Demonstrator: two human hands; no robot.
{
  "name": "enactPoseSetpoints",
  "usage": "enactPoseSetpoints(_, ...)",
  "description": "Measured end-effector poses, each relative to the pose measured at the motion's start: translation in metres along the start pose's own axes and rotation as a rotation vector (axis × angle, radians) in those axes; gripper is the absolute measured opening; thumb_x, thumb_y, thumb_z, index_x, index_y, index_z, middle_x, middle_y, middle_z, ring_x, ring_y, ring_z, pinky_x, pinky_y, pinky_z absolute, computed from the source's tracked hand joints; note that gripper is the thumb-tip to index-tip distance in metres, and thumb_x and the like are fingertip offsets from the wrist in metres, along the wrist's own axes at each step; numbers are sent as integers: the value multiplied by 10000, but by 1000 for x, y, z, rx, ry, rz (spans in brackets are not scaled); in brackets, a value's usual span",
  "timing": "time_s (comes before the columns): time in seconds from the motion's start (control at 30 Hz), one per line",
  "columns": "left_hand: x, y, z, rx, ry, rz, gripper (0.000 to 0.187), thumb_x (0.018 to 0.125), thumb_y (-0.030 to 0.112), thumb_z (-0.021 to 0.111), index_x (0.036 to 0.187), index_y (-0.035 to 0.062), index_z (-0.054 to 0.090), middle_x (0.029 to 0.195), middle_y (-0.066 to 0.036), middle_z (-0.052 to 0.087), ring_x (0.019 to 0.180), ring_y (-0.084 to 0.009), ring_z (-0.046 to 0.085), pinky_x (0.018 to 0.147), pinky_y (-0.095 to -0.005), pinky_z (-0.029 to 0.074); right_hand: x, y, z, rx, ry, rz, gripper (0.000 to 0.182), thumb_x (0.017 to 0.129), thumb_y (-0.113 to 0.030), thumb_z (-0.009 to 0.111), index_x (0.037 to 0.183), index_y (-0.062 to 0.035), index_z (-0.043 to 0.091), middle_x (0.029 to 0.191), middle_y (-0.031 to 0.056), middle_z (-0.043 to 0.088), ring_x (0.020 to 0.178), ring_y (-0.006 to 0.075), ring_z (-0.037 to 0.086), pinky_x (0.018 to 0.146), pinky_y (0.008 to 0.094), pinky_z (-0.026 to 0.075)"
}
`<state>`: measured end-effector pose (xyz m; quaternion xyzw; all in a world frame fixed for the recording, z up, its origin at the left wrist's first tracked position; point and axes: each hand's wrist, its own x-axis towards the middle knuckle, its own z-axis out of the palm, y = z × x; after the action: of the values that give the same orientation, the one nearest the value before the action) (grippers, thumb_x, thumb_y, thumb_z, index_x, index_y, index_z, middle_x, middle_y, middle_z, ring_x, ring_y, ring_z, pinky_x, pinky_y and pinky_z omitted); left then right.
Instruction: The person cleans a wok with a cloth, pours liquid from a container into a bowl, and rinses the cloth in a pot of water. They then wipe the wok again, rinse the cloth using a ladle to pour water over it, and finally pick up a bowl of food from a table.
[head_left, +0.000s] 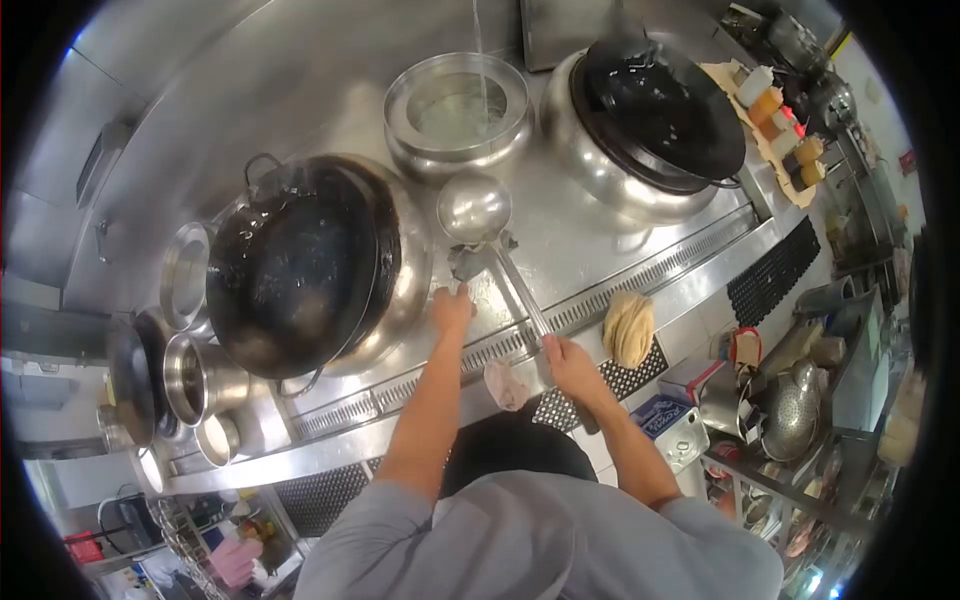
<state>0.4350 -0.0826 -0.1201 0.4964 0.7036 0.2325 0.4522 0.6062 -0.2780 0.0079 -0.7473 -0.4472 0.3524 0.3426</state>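
My right hand (570,365) is wrapped round the long handle of a steel ladle (475,208). The ladle's bowl points away from me, between the left wok and the water pot. At its neck is a crumpled grey cloth (468,263). My left hand (453,308) is closed just below this cloth, left of the handle; what its fingers grip, if anything, is hidden. To the left, a large black wok (292,270) rests tilted on a steel ring. Another black wok (665,110) sits on the right ring. Water runs into the steel pot (457,150) between them.
A slotted drain (650,275) runs along the counter's front. A yellowish cloth (629,330) and a pale cloth (506,385) lie at the edge. Steel pots (200,378) stand at left, sauce bottles (768,105) at far right. A perforated ladle (793,410) lies on the right-hand shelf.
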Motion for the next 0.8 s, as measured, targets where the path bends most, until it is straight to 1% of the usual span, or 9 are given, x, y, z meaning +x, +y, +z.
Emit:
enactPoseSetpoints(0.07, 3, 37, 18, -229, -29, -169, 542, 790, 240, 682, 1146, -134, 518, 984, -244, 662, 847, -396, 664, 793, -452, 511, 5, 24, 18, -9, 233, -180, 596, 993, -497, 378, 778, 29, 556, 553, 131, 532, 434, 265, 524, 450, 385, 426)
enactPoseSetpoints(0.13, -13, 68, 25, -328, 76, -226, 491, 785, 257, 681, 1099, -100, 558, 962, -223, 676, 760, -395, 673, 739, -458, 521, 10, 3, -11, 267, -105, 348, 579, 997, -490, 377, 761, 10, 546, 529, 81, 482, 378, 195, 450, 384, 345, 377)
enactPoseSetpoints(0.17, 16, 58, 37, -62, 88, -51, 437, 790, 238, 668, 1075, -77, 565, 961, -208, 665, 781, -381, 665, 749, -458, 517, 20, -11, -26, 413, -268, 598, 571, 998, -487, 376, 752, 1, 541, 516, 56, 458, 350, 159, 414, 351, 325, 352)
enactPoseSetpoints(0.33, 27, 87, 28, 246, 402, 662, 173, 812, 105, 577, 956, 9, 582, 975, -153, 577, 907, -353, 591, 814, -454, 489, -7, -51, -69, 391, -96, 412, 540, 1004, -466, 395, 767, -4, 543, 519, 56, 466, 371, 155, 434, 382, 328, 377)
enactPoseSetpoints(0.43, 29, 59, 27, 754, -10, 1051, 137, 810, 46, 548, 940, 25, 588, 999, -150, 523, 960, -364, 535, 853, -443, 467, -17, -47, -66, 240, 97, 171, 482, 1012, -458, 388, 802, -40, 504, 525, 5, 444, 376, 89, 414, 349, 254, 333)
enactPoseSetpoints(0.6, 23, 47, 10, 204, -63, 761, 154, 877, 108, 578, 1007, 36, 618, 943, -143, 627, 892, -311, 615, 806, -391, 491, -3, -46, -39, -33, 125, 42, 531, 1004, -430, 402, 862, 47, 590, 668, 266, 600, 636, 457, 594, 591, 467, 467)
enactPoseSetpoints(0.7, -22, 14, -11, -6, 26, 475, 162, 920, 138, 566, 1025, 29, 621, 865, -123, 652, 778, -240, 646, 714, -344, 507, 27, -2, -22, -92, -278, 436, 578, 996, -446, 398, 838, 75, 591, 722, 312, 607, 714, 506, 594, 641, 517, 475)
enactPoseSetpoints(0.73, -26, 5, -24, -70, -12, 346, 167, 928, 148, 563, 1024, 25, 620, 844, -113, 651, 743, -215, 645, 681, -329, 507, 29, 22, -14, -238, -92, 66, 618, 986, -464, 388, 849, 98, 603, 774, 346, 606, 760, 523, 597, 686, 540, 482)
enactPoseSetpoints(0.8, -45, -12, -40, -186, -36, 161, 184, 938, 162, 560, 1035, 17, 617, 816, -95, 646, 696, -172, 638, 633, -303, 502, 18, -15, -30, -202, -91, 79, 614, 985, -464, 382, 884, 97, 613, 815, 352, 609, 818, 524, 595, 734, 540, 476)
